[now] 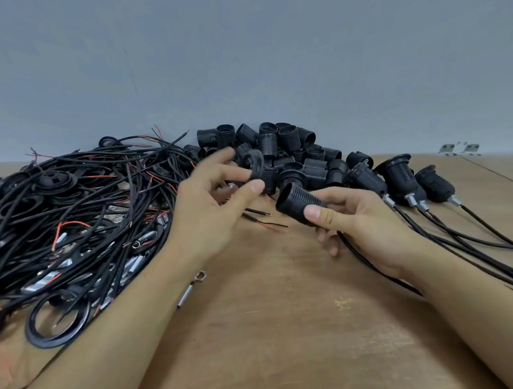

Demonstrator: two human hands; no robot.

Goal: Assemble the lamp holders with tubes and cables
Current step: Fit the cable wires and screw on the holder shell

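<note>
Gripped in the right hand (353, 217) is a threaded lamp holder (299, 204), thumb along its ribbed side and fingers curled beneath, with a black cable (376, 269) trailing from under the palm. A black ring (257, 163) is pinched in the left hand (212, 204), just left of the lamp holder and above it. Behind the lamp holder a pile of loose holders (291, 151) is heaped on the worktop (276, 332); to its right finished assemblies (399, 178) are laid; far to its left cables (65, 217) are tangled. Both parts are judged light, rigid plastic; the ribs offer purchase, so the body is best held at mid-length, leaving the open mouth free
</note>
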